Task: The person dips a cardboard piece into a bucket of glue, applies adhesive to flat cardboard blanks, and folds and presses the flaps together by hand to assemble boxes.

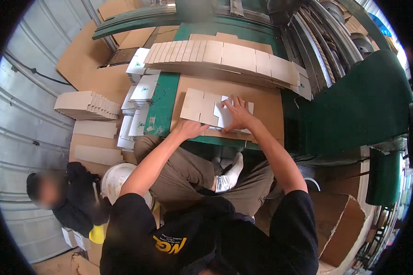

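A green table (163, 112) spans the middle of the frame, bearing a flat brown cardboard sheet (267, 123). A fanned row of blanks (243, 56) crosses the upper centre. Slotted blanks (193, 104) lie at the centre; the right hand (236, 114) spreads wide over them, the left hand (190, 129) touches their lower edge, its grip unclear.

Beside the right hand (237, 114), a bare strip of flat tan cardboard sheet (270, 110) gives passage toward the large dark-green metal guard (358, 103), which walls off the right side. Ahead, a long row of overlapping beige cardboard pieces (238, 56) bars the way, leaving a narrow band of sheet. A notched flat beige card (196, 104) fills room between the 2 hands. Left of the left hand (189, 129), a green-painted bench strip (162, 110) offers passage, bounded by stacked white-topped cards (144, 87).
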The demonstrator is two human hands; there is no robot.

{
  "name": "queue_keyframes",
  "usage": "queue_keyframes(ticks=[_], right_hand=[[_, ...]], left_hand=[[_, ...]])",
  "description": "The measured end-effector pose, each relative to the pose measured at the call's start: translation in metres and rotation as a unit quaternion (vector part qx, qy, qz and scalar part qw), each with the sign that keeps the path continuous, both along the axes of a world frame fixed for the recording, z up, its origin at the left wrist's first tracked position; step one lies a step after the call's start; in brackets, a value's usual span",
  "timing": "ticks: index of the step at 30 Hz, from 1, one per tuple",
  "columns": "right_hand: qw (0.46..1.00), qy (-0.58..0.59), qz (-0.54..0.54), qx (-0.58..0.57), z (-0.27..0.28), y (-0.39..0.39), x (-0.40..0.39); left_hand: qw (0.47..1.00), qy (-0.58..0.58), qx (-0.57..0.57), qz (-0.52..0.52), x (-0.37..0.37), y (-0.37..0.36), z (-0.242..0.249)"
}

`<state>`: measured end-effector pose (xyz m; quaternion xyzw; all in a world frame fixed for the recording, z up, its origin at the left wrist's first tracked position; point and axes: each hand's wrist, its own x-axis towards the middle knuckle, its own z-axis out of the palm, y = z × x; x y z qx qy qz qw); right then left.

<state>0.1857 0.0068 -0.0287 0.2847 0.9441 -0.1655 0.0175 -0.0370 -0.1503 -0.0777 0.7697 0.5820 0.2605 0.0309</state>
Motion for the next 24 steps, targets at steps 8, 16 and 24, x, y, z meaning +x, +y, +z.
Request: queue_keyframes(ticks=[8,16,24], right_hand=[[1.000,-0.004,0.020,-0.010,0.006,0.004,0.001],[0.999,0.023,0.018,-0.024,0.009,-0.002,0.004],[0.997,0.075,0.012,-0.021,-0.009,-0.005,0.014]], left_hand=[[0.997,-0.028,0.074,0.010,0.003,0.003,0.000],[0.998,-0.014,-0.053,0.024,0.003,-0.003,0.005],[0.932,-0.170,-0.169,0.271,0.005,-0.045,0.015]])
